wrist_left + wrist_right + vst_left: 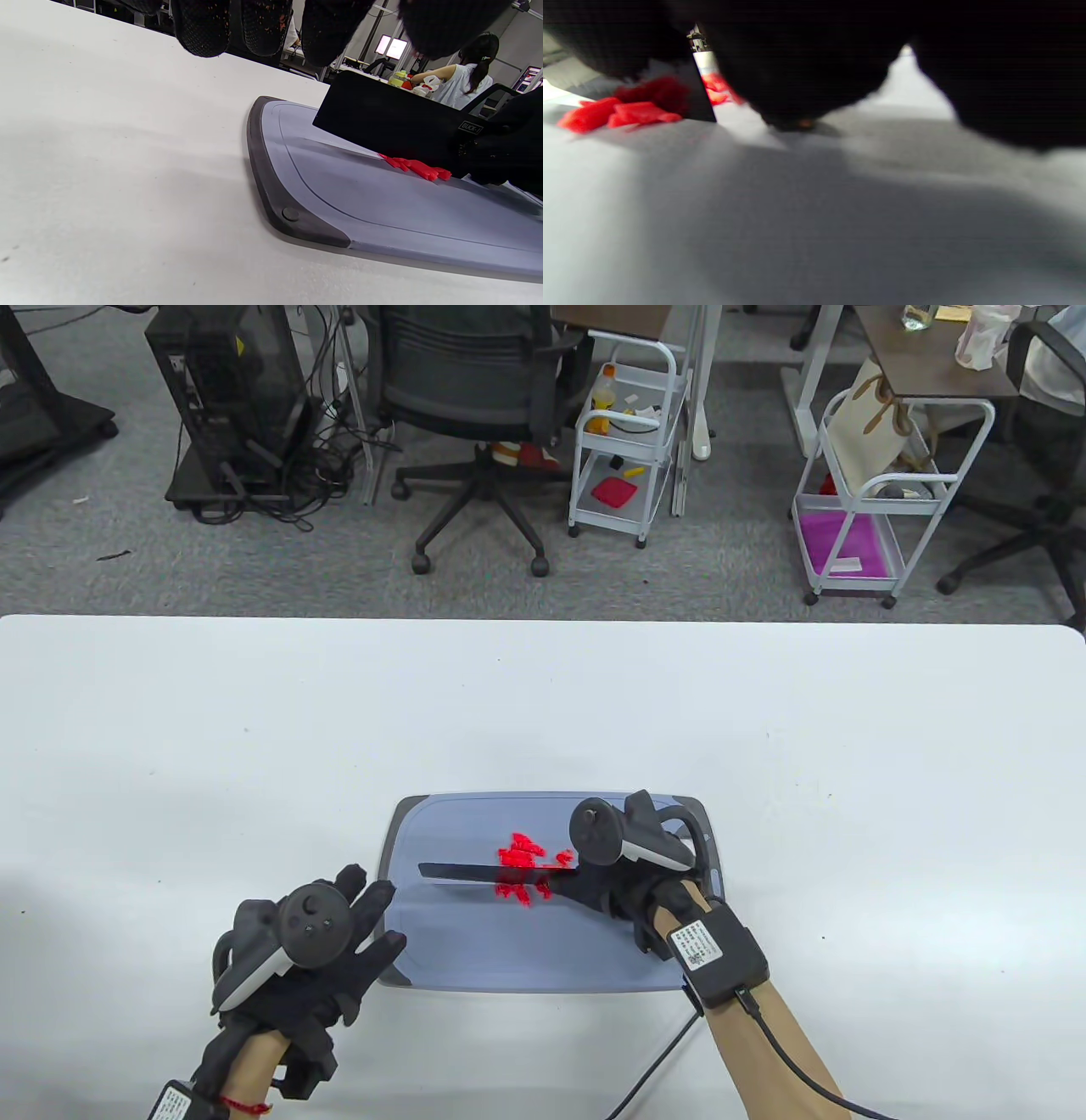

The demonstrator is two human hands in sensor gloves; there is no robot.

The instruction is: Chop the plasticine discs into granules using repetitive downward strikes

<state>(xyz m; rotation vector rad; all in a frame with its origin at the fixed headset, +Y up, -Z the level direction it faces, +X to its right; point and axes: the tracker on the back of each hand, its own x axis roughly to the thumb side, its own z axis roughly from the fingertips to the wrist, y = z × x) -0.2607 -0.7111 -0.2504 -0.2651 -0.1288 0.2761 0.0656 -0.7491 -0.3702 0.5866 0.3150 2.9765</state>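
Note:
Red plasticine pieces lie in a small heap on the grey cutting board. My right hand grips the handle of a black knife whose blade lies across the heap, edge down on the board. In the left wrist view the blade stands over the red pieces. In the right wrist view the pieces lie beside the blade's heel. My left hand rests flat with fingers spread on the board's near left corner, holding nothing.
The board lies on a white table near its front edge. Beyond the table's far edge stand an office chair, a computer tower and two white wire carts.

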